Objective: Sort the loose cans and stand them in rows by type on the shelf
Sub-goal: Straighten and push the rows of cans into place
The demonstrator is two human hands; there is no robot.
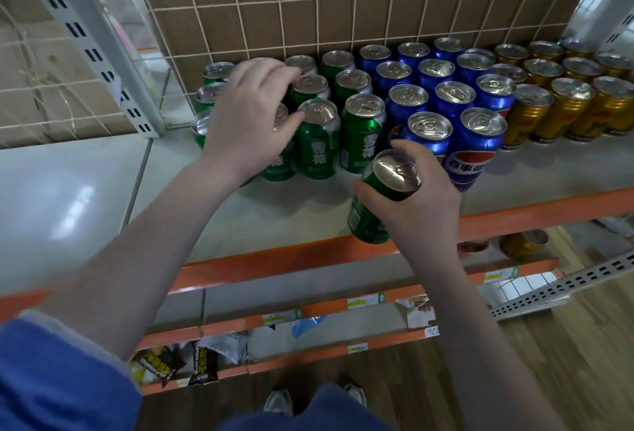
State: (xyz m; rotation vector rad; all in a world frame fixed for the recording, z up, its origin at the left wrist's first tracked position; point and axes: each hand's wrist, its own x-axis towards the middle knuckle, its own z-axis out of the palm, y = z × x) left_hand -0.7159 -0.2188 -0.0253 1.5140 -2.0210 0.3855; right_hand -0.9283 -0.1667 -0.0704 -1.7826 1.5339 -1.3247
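Right hand (417,197) grips 1 tilted green aluminium can (375,206) above the front edge of the grey shelf (291,214). Left hand (247,121), fingers spread, touches the tops of the standing green cans (317,142); blue cans (480,142) and gold cans (562,111) stand toward the shelf's right edge.

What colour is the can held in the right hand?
Green with a silver top; the can in the right hand shows best in the head view.

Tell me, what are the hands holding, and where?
The right hand grips a green can round its upper body. The left hand holds nothing; it rests open over the green rows.
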